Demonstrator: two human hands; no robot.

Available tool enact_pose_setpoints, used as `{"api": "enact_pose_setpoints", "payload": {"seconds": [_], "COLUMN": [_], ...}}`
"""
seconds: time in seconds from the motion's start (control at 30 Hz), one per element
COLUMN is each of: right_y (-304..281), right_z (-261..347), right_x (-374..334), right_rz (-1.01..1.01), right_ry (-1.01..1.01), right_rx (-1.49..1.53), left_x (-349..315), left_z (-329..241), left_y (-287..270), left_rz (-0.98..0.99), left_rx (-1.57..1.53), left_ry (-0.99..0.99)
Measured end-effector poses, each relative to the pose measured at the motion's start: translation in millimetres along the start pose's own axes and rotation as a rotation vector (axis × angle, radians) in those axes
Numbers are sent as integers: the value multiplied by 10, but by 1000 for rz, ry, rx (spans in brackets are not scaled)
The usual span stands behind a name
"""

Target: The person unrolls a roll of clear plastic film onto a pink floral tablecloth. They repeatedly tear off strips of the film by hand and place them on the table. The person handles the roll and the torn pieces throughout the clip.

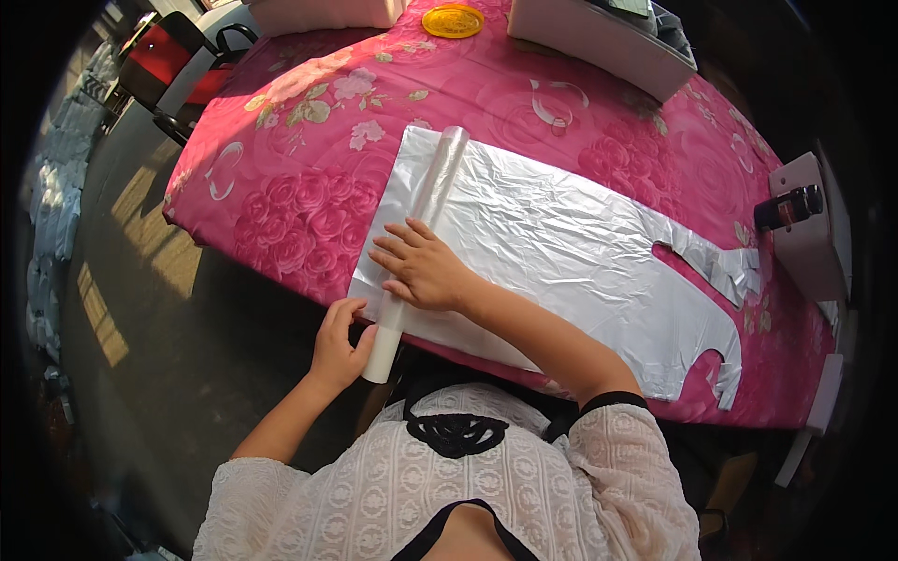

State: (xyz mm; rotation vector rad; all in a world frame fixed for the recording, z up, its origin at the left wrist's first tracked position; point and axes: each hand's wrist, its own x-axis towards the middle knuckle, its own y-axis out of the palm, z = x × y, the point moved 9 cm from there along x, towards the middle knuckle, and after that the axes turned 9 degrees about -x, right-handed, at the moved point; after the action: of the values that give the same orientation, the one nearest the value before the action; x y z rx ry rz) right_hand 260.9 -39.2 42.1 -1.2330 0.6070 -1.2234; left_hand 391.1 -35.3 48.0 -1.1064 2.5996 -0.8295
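A flat, wrinkled silvery plastic sheet (552,252) lies on the table, with two strap-like ends cut out at its right, like a vest-style carrier bag. Across its left end rests a long clear-film roll (443,168) with a white core end (379,360) poking past the near table edge. My right hand (426,268) lies on top of the roll, palm down, fingers spread. Close to the sheet's near left corner, my left hand (339,346) has its thumb apart from its fingers, the thumb against the core end. No grip on the sheet can be made out.
A pink floral tablecloth (299,224) covers the table. Toward the back are a yellow plate (452,21) and a white box (599,42) with dark bags in it. A dark bottle (789,208) lies by a pale box (814,243) at right. A red-black chair (168,61) stands far left.
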Motion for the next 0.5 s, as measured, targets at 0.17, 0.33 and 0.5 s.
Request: {"api": "enact_pose_setpoints", "payload": {"seconds": [0.17, 0.33, 0.5], "right_y": [90, -199, -686], "right_z": [56, -300, -328], "right_x": [346, -214, -523], "right_rz": [-148, -709, -636], "right_ry": [255, 733, 625], "right_rx": [-4, 460, 1875], "left_x": [-315, -426, -470], "left_z": [183, 293, -642], "left_y": [206, 540, 1024], "left_rz": [-5, 188, 740], "left_rx": [86, -485, -1333], "left_ry": [-312, -442, -418]}}
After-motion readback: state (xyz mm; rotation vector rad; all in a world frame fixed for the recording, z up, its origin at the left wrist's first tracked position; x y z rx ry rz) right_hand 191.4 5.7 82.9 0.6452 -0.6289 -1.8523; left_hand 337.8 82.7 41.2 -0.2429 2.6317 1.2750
